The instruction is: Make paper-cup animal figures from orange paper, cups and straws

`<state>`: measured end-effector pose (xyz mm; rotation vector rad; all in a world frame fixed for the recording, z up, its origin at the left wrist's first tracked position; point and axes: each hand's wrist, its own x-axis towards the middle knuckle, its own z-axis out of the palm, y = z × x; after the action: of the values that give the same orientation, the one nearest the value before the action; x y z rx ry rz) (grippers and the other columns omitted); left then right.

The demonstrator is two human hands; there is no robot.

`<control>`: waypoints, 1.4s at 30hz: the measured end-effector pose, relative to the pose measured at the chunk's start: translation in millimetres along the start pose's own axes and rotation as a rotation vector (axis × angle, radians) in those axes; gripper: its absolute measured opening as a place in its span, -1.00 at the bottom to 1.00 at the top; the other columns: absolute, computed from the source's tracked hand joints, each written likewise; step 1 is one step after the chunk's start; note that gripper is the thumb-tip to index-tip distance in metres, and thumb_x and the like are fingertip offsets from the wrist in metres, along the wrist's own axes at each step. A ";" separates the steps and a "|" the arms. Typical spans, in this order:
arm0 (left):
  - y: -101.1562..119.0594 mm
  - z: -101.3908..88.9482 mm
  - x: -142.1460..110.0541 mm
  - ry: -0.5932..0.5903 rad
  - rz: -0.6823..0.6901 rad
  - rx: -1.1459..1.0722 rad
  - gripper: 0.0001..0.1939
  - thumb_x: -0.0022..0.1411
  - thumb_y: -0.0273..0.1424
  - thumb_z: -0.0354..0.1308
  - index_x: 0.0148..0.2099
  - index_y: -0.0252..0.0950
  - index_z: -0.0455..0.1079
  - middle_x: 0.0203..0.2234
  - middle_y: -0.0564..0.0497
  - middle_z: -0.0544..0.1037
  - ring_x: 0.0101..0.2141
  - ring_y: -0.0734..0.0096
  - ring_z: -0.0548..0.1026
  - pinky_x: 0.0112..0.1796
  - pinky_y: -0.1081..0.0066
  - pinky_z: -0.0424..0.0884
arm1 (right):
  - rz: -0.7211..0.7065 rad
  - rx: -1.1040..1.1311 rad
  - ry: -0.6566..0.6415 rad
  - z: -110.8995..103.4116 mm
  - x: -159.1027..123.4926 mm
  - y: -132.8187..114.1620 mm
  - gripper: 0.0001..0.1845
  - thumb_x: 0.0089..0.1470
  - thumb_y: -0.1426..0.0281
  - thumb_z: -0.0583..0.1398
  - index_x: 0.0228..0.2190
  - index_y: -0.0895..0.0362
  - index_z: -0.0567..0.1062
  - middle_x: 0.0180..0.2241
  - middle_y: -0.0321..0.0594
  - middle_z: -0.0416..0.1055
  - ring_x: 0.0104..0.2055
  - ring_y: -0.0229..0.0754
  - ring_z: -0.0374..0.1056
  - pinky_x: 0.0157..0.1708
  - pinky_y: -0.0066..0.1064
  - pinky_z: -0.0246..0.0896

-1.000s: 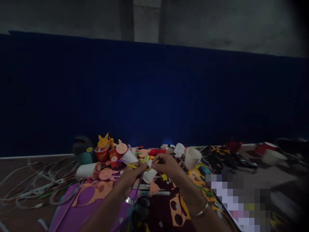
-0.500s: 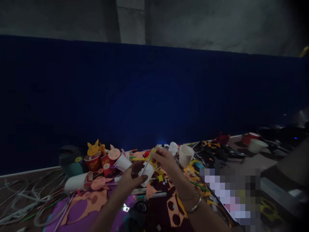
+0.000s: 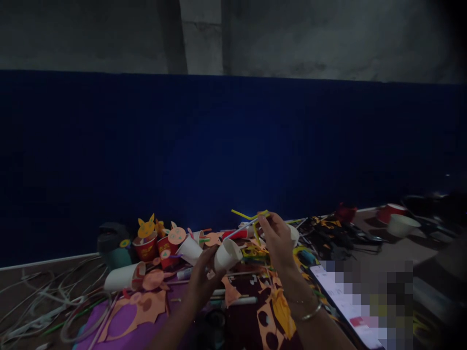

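My left hand point(image 3: 205, 273) is closed around a white paper cup point(image 3: 226, 256), which is tilted with its mouth to the right. Above it, my right hand point(image 3: 280, 239) pinches a thin pale stick point(image 3: 241, 229) near its upper end. Yellow strips point(image 3: 242, 214) stick out from that end, by my right fingertips. The stick slants down left to the cup's upper edge; whether it passes through the cup I cannot tell. Below the cup lie orange paper cut-outs point(image 3: 230, 292) and a pale tube point(image 3: 243, 301).
Red cups with paper animal faces point(image 3: 146, 226) stand at the back left, beside a dark container point(image 3: 113, 243). A white cup point(image 3: 124, 277) lies on its side near tangled white cables point(image 3: 47, 301). A lit phone point(image 3: 343, 301) lies at right, with black items point(image 3: 339, 236) behind.
My right hand has moved right, taking the stick's yellow end away from the cup. My left hand, formerly with fingers apart at the stick and cup, now grips the cup, turned mouth to the right.
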<state>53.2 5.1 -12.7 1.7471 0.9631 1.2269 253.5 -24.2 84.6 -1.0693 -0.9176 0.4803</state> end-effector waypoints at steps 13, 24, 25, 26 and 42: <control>3.4 -1.0 -2.2 -0.122 0.070 -0.319 -0.45 0.09 -0.40 0.19 0.12 -0.20 0.13 0.08 -0.13 0.29 0.08 0.11 0.24 0.07 0.16 0.15 | -0.326 -0.272 -0.284 3.5 -21.4 -23.8 -0.86 0.11 0.35 0.11 -0.31 0.13 0.43 -0.42 -0.25 0.40 -0.43 -0.26 0.30 -0.41 -0.45 0.21; 12.9 0.9 -4.6 -0.110 0.099 -0.347 -0.53 0.10 -0.42 0.19 0.06 -0.21 0.16 0.01 -0.11 0.33 0.02 0.14 0.30 0.02 0.17 0.21 | -0.489 -0.379 -0.536 8.8 -28.8 -27.7 -0.88 0.12 0.42 0.07 -0.35 0.12 0.42 -0.40 -0.21 0.38 -0.36 -0.21 0.29 -0.34 -0.37 0.19; 12.9 1.0 -4.6 -0.117 0.092 -0.361 -0.52 0.10 -0.42 0.19 0.06 -0.21 0.16 0.02 -0.12 0.33 0.03 0.14 0.29 0.03 0.17 0.20 | -0.488 -0.388 -0.540 8.7 -28.9 -27.7 -0.89 0.12 0.43 0.07 -0.35 0.12 0.41 -0.40 -0.21 0.38 -0.37 -0.21 0.28 -0.34 -0.37 0.18; 12.6 1.1 -4.5 -0.121 0.087 -0.377 -0.51 0.09 -0.42 0.19 0.07 -0.21 0.15 0.02 -0.12 0.33 0.04 0.13 0.29 0.03 0.16 0.20 | -0.488 -0.396 -0.543 8.5 -28.9 -27.7 -0.89 0.12 0.43 0.07 -0.35 0.12 0.41 -0.40 -0.21 0.38 -0.38 -0.21 0.27 -0.35 -0.37 0.17; 7.4 0.3 -5.3 -0.083 0.069 -0.434 -0.42 0.09 -0.45 0.20 0.14 -0.17 0.10 0.01 -0.09 0.35 0.01 0.19 0.32 0.03 0.19 0.22 | -0.515 -0.415 -0.624 6.7 -29.7 -31.0 -0.90 0.10 0.48 0.07 -0.34 0.12 0.39 -0.36 -0.20 0.38 -0.31 -0.19 0.27 -0.29 -0.35 0.15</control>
<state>53.3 -2.7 -8.1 1.4799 0.5399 1.2848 228.8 -55.6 101.7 -1.0072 -1.8486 0.1847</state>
